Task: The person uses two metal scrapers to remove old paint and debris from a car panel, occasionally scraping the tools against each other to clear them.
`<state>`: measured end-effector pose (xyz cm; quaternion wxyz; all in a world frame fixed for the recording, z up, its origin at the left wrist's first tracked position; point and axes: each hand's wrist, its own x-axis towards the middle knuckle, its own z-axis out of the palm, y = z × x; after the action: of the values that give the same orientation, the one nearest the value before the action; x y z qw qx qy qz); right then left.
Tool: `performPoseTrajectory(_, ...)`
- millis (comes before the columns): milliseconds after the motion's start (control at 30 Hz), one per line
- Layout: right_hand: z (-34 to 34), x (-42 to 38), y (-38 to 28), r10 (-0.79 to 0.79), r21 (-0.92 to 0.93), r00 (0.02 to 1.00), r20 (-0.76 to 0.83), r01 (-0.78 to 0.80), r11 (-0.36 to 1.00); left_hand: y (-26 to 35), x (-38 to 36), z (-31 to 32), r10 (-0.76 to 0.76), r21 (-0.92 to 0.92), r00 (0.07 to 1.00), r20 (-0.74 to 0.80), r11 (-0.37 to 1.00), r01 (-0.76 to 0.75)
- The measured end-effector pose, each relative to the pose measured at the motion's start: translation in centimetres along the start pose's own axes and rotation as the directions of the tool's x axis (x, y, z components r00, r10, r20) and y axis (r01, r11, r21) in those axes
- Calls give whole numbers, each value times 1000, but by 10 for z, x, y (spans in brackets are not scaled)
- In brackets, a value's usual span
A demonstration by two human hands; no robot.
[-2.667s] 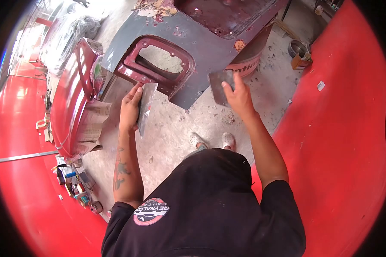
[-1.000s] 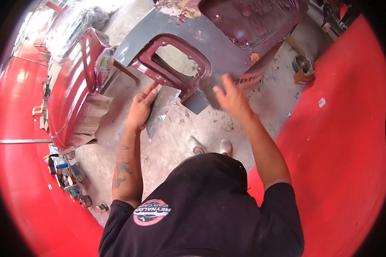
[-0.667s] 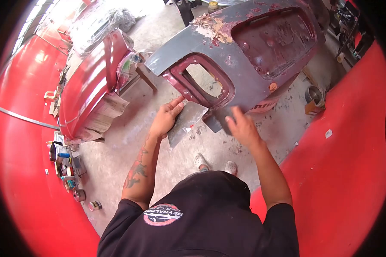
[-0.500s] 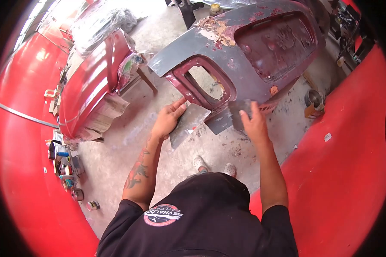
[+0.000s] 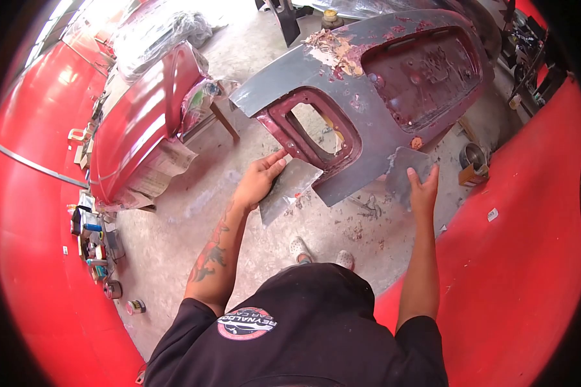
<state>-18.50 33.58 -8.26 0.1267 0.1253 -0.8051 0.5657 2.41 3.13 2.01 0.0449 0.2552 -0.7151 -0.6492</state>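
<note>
My left hand [image 5: 257,183] is closed on a thin, flat grey sheet [image 5: 292,186] with a glossy face and a small red spot. That sheet reaches close to the lower edge of the panel's cut-out. In my right hand [image 5: 423,191] is a second thin grey sheet [image 5: 400,173], gripped at its right side, at the lower right edge of the panel. Before me stands a grey and maroon car body panel [image 5: 377,106] with two recesses, one open right through. A rough patch of tan and pink filler [image 5: 332,51] marks its upper edge.
A red car panel [image 5: 142,113] with masking paper rests on a stand at left. Cans and bottles [image 5: 97,251] line the left wall's foot, near a small tin [image 5: 135,307]. A metal bowl [image 5: 472,157] sits at right by the red wall [image 5: 516,245]. Flakes litter the floor.
My right hand has moved right along the panel's lower edge with its sheet, which now shows lighter. My left hand holds its sheet in nearly the same place. The view has shifted slightly.
</note>
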Motion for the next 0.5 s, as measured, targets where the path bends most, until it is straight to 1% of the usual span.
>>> performPoseTrajectory(67,-10,11,-11,89,216,974,210,-135,967,-1,1,0,-13,-16,1000,4,1000,13)
performPoseTrajectory(100,-6,10,-11,90,218,974,208,-136,966,-1,1,-1,-24,-30,1000,7,999,25)
performPoseTrajectory(167,12,0,-15,3,174,978,208,-40,984,3,1,1,-30,-44,1000,10,999,30)
performPoseTrajectory(200,21,-12,-34,-77,9,984,160,76,997,4,0,1,-37,-59,999,14,998,38)
performPoseTrajectory(267,38,-38,-59,-121,62,933,338,106,992,5,0,0,-36,-31,999,11,999,37)
performPoseTrajectory(300,39,-49,-71,-12,160,847,532,-87,983,5,-1,0,-35,-5,999,10,999,35)
performPoseTrajectory(333,42,-54,-74,-131,155,856,501,60,986,6,-2,1,-44,-9,999,15,999,44)
performPoseTrajectory(367,43,-56,-72,-244,140,846,473,201,969,9,-2,1,-20,14,1000,-1,1000,20)
performPoseTrajectory(400,41,-49,-66,-222,122,846,485,186,975,8,-3,2,-4,34,1000,-15,999,4)
performPoseTrajectory(433,39,-34,-56,-196,100,911,364,171,980,7,-1,1,-28,15,1000,-2,1000,28)
performPoseTrajectory(467,36,-26,-49,-171,77,957,235,158,985,-3,4,-2,17,56,999,-28,998,-16)
performPoseTrajectory(500,32,-24,-50,-157,59,957,242,147,987,0,2,0,-19,1,1000,-23,1000,19)
